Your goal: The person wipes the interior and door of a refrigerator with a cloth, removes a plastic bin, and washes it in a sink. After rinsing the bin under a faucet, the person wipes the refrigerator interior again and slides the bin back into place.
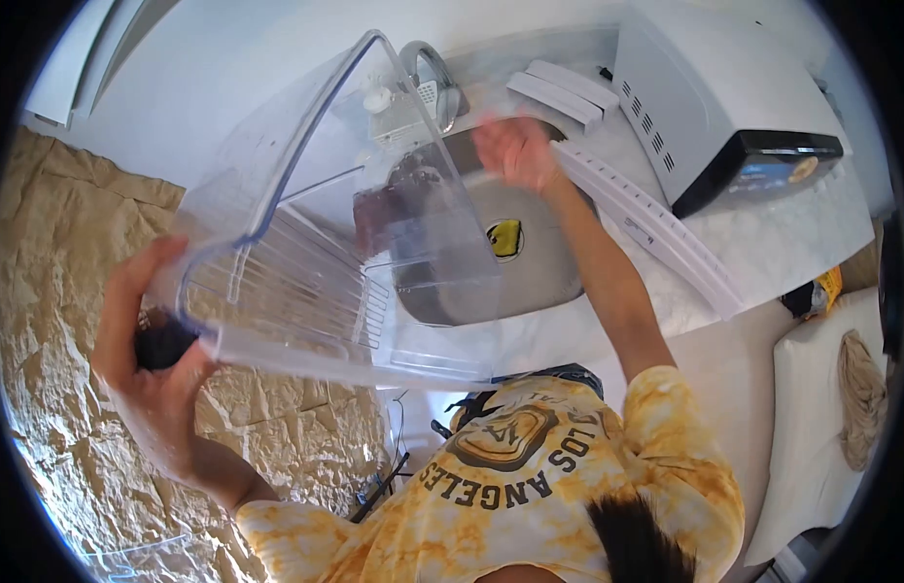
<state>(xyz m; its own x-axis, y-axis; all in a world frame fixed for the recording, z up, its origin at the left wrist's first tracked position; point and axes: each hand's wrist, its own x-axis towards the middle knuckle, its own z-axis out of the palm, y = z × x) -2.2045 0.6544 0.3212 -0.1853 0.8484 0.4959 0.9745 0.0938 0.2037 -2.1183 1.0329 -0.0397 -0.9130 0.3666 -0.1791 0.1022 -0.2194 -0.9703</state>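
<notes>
My left hand point(156, 360) grips the near left edge of a large clear plastic bin point(306, 214), which is tilted over the sink and the counter. A dark round thing shows between its fingers and thumb. My right hand point(515, 151), slightly blurred, is raised over the back of the metal sink point(559, 253), touching nothing that I can see, its fingers apart. A yellow and black item point(506, 237) lies at the bottom of the sink. Through the clear wall a dark reddish thing point(379, 216) shows, and a wire rack point(306, 277) appears behind the plastic.
A faucet point(452, 102) stands behind the sink. White plastic strips point(564, 95) lie at the back, and a long white piece point(656, 228) lies along the sink's right side. A white appliance point(714, 97) stands on the right. Crumpled brown paper point(63, 321) covers the left side.
</notes>
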